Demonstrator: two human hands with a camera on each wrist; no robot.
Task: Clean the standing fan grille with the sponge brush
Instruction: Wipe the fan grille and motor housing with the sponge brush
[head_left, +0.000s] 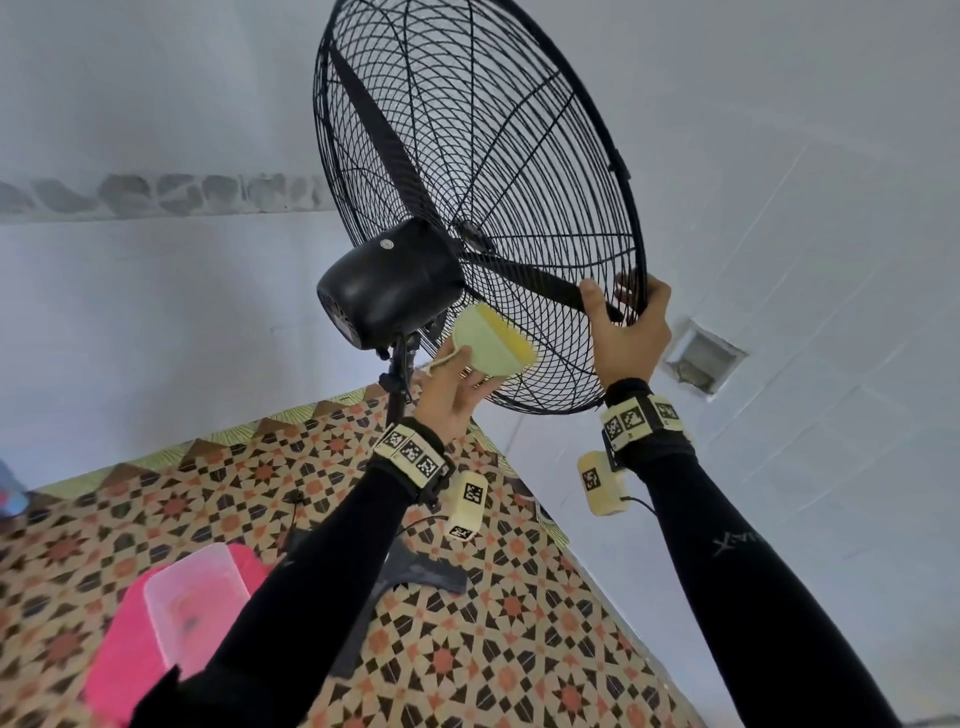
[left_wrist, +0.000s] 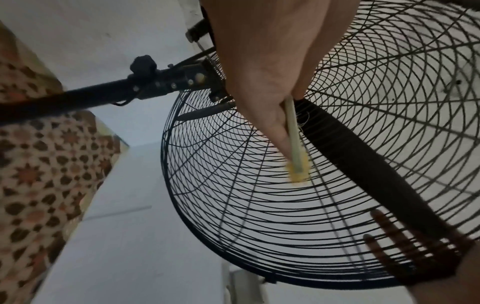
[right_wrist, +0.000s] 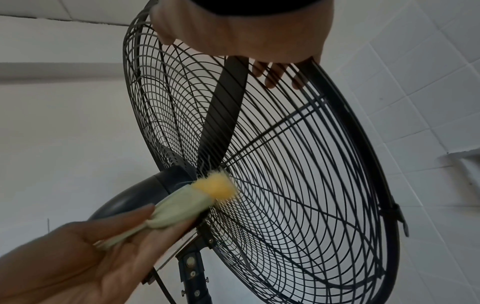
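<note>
The black wire fan grille (head_left: 498, 171) fills the upper middle of the head view, tilted, with black blades behind its wires. My left hand (head_left: 467, 371) grips a pale green sponge brush (head_left: 491, 343) by its flat body. The brush's yellow sponge edge (right_wrist: 215, 187) touches the rear grille (right_wrist: 298, 185) near the motor hub. My right hand (head_left: 613, 306) grips the grille's lower right rim, thumb on the near side. Its fingers (right_wrist: 272, 76) curl over the rim and show through the wires. In the left wrist view the brush (left_wrist: 293, 139) points into the grille (left_wrist: 259, 205).
The black motor housing (head_left: 384, 280) sits on a stand pole (head_left: 397, 384) with a dark base (head_left: 415, 571) on patterned floor tiles (head_left: 519, 623). A pink container with a clear lid (head_left: 192, 603) stands at lower left. White tiled walls with a recessed opening (head_left: 701, 358) lie behind.
</note>
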